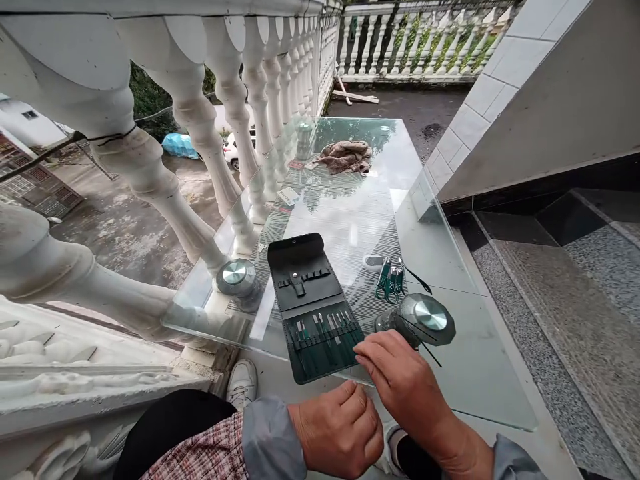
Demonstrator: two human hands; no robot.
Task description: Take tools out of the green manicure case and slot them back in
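Right hand (pixel 406 383), fingers pressed flat together, meets the near corner of the tool case (pixel 310 300), which runs lengthwise away; left hand (pixel 340 430) fisted, farther back.

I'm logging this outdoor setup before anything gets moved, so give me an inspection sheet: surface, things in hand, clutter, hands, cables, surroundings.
Surface: glass table, reflective, set along the railing.
Things in hand: black tool case lying open, small tools slotted in its green lower half.
Clutter: green clippers and scissors right of the case; round metal cap beside them, another left of the case; crumpled cloth at the far end.
Hands: right hand with fingertips at the case's near corner; left hand curled shut at the near edge.
Cables: nothing seen on the glass.
Surroundings: white railing, tiled wall, stone steps.
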